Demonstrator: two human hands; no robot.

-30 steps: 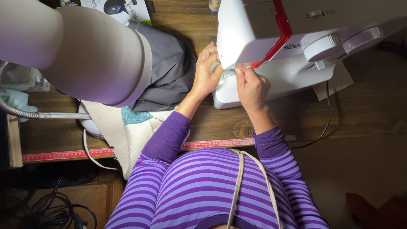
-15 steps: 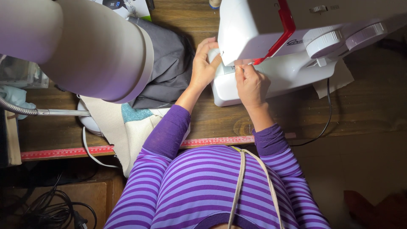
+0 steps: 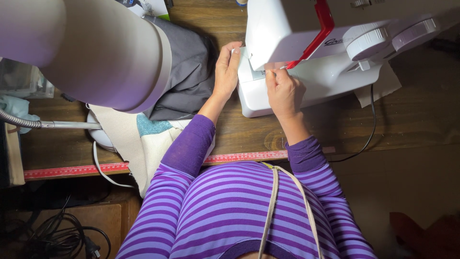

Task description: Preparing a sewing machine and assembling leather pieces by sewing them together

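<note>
A white sewing machine [image 3: 326, 57] with a red stripe and two dials stands on the wooden table [image 3: 249, 134]. My left hand [image 3: 226, 69] rests against the machine's left end, fingers curled on its edge. My right hand [image 3: 283, 91] is up under the machine's head by the needle area, fingertips pinched together on something too small to make out. Both arms wear purple striped sleeves.
A large lamp shade [image 3: 91, 52] on a flexible arm hangs over the table's left side. Grey fabric [image 3: 189, 72] and cream cloth [image 3: 143, 144] lie left of the machine. A red measuring tape [image 3: 76, 169] runs along the front edge. A black cord [image 3: 371, 120] trails right.
My right hand has moved up a little toward the needle area. The view has shifted slightly. My left hand stays on the machine's left end.
</note>
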